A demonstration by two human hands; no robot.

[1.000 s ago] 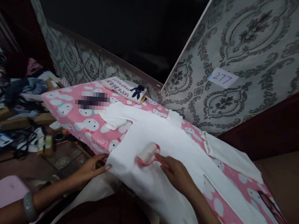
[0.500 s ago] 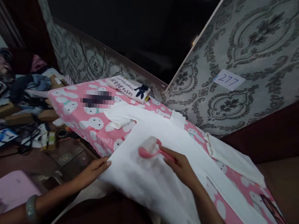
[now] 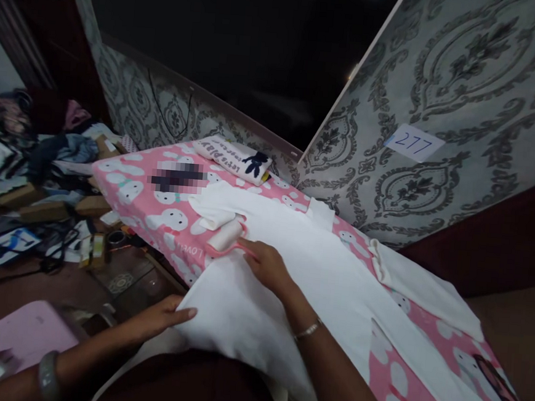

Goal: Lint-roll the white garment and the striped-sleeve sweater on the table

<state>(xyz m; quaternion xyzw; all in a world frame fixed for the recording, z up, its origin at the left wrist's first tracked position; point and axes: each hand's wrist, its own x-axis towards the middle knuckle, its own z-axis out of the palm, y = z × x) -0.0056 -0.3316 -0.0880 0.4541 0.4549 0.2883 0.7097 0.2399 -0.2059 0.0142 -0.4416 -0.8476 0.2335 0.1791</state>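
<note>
A white long-sleeved garment [image 3: 301, 246] lies spread over a pink, rabbit-printed cover [image 3: 155, 213]. My right hand [image 3: 267, 265] is closed around the handle of a pink lint roller [image 3: 225, 239] with a white roll. The roller is at the garment's left side, by the bend between the sleeve and the body; whether it touches the fabric I cannot tell. With thumb and fingers, my left hand [image 3: 168, 315] pinches the garment's near left edge, which drapes over the front of the covered surface towards me.
A folded white garment with lettering [image 3: 229, 157] lies at the back, under a large dark screen [image 3: 243, 44]. Another white piece of clothing [image 3: 422, 287] rests at the right. Clothes and boxes [image 3: 45, 195] clutter the floor at left, and a pink stool-like object [image 3: 20, 335] stands near me.
My right hand has moved the lint roller left and away from me, from the garment's middle to its left side. My left hand keeps hold of the edge, slightly lower in view.
</note>
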